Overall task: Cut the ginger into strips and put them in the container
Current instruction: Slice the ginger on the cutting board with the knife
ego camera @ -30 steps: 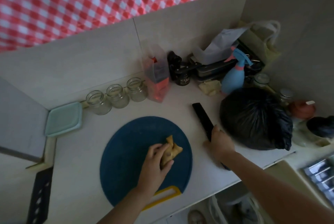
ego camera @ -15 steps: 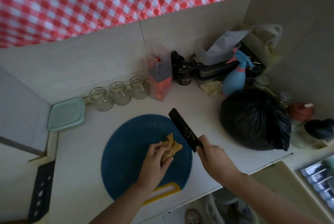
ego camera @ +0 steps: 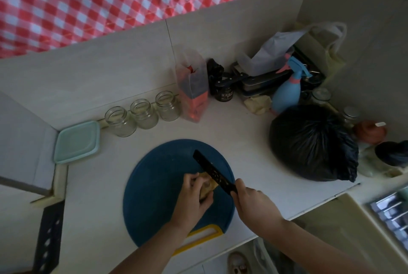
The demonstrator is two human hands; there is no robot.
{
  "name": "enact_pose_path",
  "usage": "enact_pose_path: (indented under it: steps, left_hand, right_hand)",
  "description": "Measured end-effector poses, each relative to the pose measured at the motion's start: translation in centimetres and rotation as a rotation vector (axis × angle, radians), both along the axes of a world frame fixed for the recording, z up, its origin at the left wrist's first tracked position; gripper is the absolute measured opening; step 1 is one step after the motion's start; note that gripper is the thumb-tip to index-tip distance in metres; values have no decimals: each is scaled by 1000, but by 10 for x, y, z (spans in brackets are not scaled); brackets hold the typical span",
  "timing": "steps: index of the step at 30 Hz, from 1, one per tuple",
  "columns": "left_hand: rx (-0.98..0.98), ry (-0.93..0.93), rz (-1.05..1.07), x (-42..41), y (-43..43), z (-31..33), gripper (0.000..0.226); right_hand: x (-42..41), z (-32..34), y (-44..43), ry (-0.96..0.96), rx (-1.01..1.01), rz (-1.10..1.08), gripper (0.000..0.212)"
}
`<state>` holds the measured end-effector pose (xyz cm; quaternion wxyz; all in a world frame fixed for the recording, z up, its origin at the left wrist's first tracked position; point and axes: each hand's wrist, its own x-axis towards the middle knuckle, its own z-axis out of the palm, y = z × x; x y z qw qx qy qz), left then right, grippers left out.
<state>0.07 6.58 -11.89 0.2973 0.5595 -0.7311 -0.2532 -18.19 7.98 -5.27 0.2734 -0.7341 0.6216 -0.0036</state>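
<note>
A knobbly tan piece of ginger (ego camera: 207, 186) lies on the round blue cutting board (ego camera: 154, 185) with a yellow handle. My left hand (ego camera: 191, 198) holds the ginger down with curled fingers, hiding its left half. My right hand (ego camera: 254, 204) grips the handle of a black knife (ego camera: 212, 171). The blade slants up-left across the right end of the ginger. A pale green lidded container (ego camera: 77, 141) sits at the back left of the counter.
Three empty glass jars (ego camera: 142, 113) line the wall behind the board. A red-and-clear bag (ego camera: 194, 88), a blue spray bottle (ego camera: 287, 94) and a bulky black plastic bag (ego camera: 313, 143) crowd the right side. The counter edge runs just below the board.
My right hand lifted the knife from the counter beside the black bag and swung it left onto the ginger. My left hand stayed on the ginger.
</note>
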Motion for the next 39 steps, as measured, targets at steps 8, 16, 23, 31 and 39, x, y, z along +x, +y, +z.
enact_pose_path:
  steps: [8, 16, 23, 31, 39]
  left_hand:
    - [33, -56, 28, -1, -12, -14, 40]
    - [25, -79, 52, -2, -14, -15, 38]
    - [51, -53, 36, 0, -14, -17, 42]
    - [43, -63, 47, 0, -16, -20, 39]
    - [37, -49, 39, 0, -16, -23, 43]
  right_hand:
    - [7, 1, -11, 29, 68, -24, 23]
    - [18, 0, -9, 180, 128, 68, 34]
    - [21, -8, -14, 156, 157, 62, 37]
    - [27, -13, -15, 171, 187, 87, 47]
    - [32, -12, -22, 148, 221, 52, 48]
